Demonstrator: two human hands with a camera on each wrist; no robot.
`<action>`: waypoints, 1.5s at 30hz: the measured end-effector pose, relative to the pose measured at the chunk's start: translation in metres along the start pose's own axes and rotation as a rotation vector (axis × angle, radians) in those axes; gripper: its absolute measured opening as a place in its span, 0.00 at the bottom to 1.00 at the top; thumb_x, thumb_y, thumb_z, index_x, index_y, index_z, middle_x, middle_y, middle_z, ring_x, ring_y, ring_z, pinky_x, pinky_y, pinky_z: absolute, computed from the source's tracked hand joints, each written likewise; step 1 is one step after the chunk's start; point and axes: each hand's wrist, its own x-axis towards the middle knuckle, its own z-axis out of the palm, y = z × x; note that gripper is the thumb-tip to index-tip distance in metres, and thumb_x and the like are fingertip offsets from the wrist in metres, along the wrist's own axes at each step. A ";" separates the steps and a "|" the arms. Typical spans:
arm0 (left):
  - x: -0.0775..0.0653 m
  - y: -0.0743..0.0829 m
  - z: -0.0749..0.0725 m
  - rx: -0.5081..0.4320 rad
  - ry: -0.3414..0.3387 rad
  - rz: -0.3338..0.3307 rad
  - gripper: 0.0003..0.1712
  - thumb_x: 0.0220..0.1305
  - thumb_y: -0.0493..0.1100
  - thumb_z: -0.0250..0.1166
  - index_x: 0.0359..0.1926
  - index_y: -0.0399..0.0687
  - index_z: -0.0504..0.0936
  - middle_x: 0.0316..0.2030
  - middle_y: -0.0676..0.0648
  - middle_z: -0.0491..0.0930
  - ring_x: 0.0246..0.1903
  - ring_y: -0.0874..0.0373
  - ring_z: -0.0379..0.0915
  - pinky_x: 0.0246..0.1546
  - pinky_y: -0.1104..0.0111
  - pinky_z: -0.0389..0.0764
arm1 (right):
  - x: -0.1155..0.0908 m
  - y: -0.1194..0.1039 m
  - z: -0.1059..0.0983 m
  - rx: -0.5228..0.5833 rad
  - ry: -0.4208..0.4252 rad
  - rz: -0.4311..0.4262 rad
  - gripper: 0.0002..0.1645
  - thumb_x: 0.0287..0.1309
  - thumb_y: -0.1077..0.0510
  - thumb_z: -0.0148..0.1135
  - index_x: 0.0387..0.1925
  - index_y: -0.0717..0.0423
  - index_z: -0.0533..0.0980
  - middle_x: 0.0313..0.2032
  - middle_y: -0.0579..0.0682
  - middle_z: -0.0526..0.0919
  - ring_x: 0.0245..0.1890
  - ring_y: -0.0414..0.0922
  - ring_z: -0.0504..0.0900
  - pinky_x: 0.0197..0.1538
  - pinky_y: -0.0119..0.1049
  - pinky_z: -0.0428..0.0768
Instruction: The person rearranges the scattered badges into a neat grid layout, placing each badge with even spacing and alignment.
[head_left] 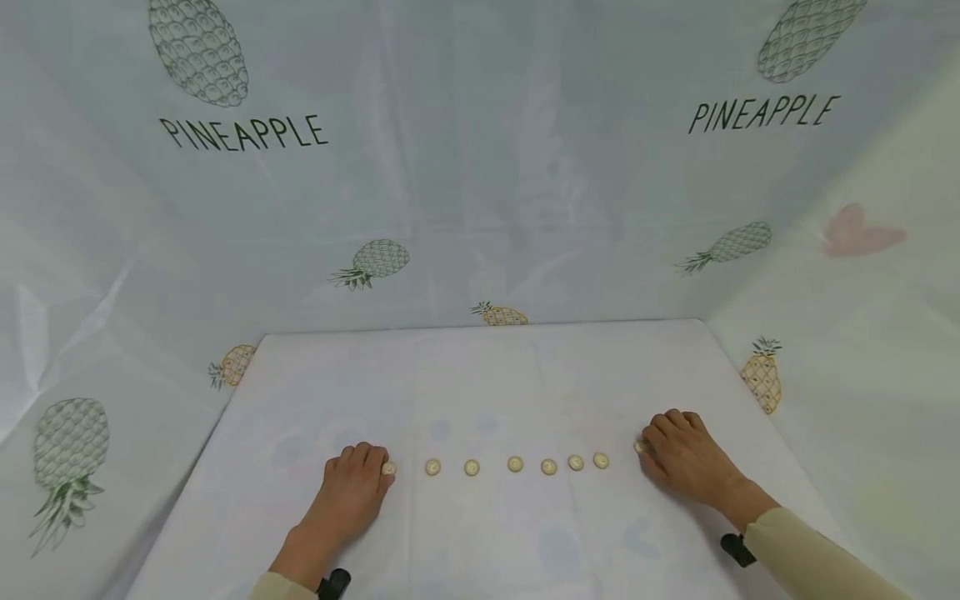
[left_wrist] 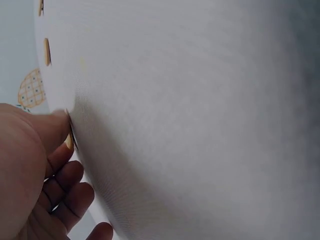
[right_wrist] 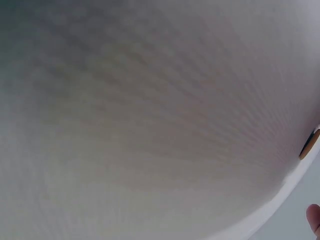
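My left hand (head_left: 348,492) is at the left end of a row of small round beige discs with dark markings. Its thumb and index finger pinch one disc (head_left: 388,468), whose tan edge (left_wrist: 70,141) shows in the left wrist view while the other fingers curl below. On the right side, my right hand (head_left: 686,458) has bent fingers around another disc (head_left: 640,447), partly hidden by them. In the right wrist view a disc (right_wrist: 310,145) appears edge-on at the right border, with a fingertip (right_wrist: 314,217) under it; most of that hand lies outside the view.
Between the hands several more discs, such as a middle one (head_left: 515,464), lie spaced in a rough line. They are on a white cloth-covered table (head_left: 487,375). A hanging sheet (head_left: 480,167) printed with pineapples rises behind the table and at both sides.
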 end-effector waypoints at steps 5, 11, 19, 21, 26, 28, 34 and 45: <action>0.003 0.002 0.002 -0.008 -0.029 -0.016 0.14 0.71 0.47 0.71 0.45 0.47 0.76 0.43 0.48 0.75 0.44 0.50 0.71 0.51 0.46 0.75 | -0.002 0.000 -0.003 0.006 -0.029 0.021 0.13 0.59 0.50 0.69 0.41 0.52 0.80 0.41 0.48 0.80 0.46 0.50 0.75 0.55 0.56 0.73; 0.004 0.001 0.005 0.014 -0.004 0.002 0.13 0.71 0.46 0.72 0.45 0.49 0.76 0.44 0.47 0.76 0.44 0.50 0.71 0.51 0.46 0.76 | -0.002 0.001 -0.005 0.014 -0.022 0.030 0.14 0.60 0.49 0.73 0.39 0.52 0.80 0.40 0.47 0.80 0.46 0.50 0.75 0.55 0.56 0.73; 0.004 0.003 0.001 -0.001 -0.007 0.004 0.12 0.71 0.45 0.72 0.46 0.48 0.77 0.45 0.46 0.76 0.45 0.50 0.71 0.52 0.45 0.76 | -0.002 0.001 -0.004 0.032 -0.012 -0.024 0.10 0.59 0.53 0.69 0.41 0.50 0.80 0.41 0.46 0.80 0.46 0.49 0.74 0.54 0.55 0.73; 0.003 0.003 0.001 0.002 -0.013 0.004 0.12 0.71 0.45 0.71 0.46 0.48 0.77 0.46 0.46 0.76 0.45 0.50 0.71 0.52 0.45 0.76 | -0.003 0.004 -0.007 0.031 -0.017 -0.005 0.11 0.58 0.53 0.69 0.42 0.51 0.80 0.42 0.47 0.80 0.46 0.50 0.74 0.54 0.56 0.73; 0.002 0.002 0.000 0.003 -0.013 0.002 0.12 0.71 0.45 0.71 0.46 0.48 0.77 0.45 0.46 0.76 0.45 0.50 0.71 0.51 0.45 0.76 | -0.010 0.014 -0.013 0.004 -0.038 0.051 0.15 0.57 0.51 0.70 0.42 0.55 0.81 0.43 0.50 0.81 0.47 0.52 0.75 0.56 0.58 0.72; 0.001 0.002 -0.001 0.002 -0.012 -0.003 0.12 0.70 0.45 0.72 0.46 0.48 0.77 0.44 0.47 0.76 0.44 0.51 0.71 0.50 0.46 0.76 | -0.013 0.017 -0.013 -0.012 -0.042 0.050 0.16 0.57 0.49 0.71 0.42 0.55 0.81 0.42 0.51 0.81 0.47 0.53 0.75 0.55 0.58 0.72; 0.000 0.003 -0.004 0.001 -0.010 -0.005 0.12 0.71 0.46 0.72 0.46 0.48 0.78 0.45 0.47 0.77 0.45 0.51 0.72 0.49 0.47 0.76 | -0.016 0.021 -0.008 -0.019 0.002 0.012 0.12 0.60 0.51 0.71 0.38 0.54 0.80 0.39 0.49 0.80 0.44 0.51 0.75 0.52 0.56 0.73; -0.001 0.000 -0.002 -0.028 -0.016 -0.027 0.13 0.70 0.45 0.72 0.47 0.48 0.78 0.45 0.47 0.77 0.46 0.50 0.72 0.51 0.46 0.75 | -0.009 0.016 -0.008 -0.021 -0.012 0.039 0.14 0.57 0.51 0.74 0.39 0.55 0.81 0.40 0.50 0.81 0.44 0.52 0.76 0.52 0.57 0.74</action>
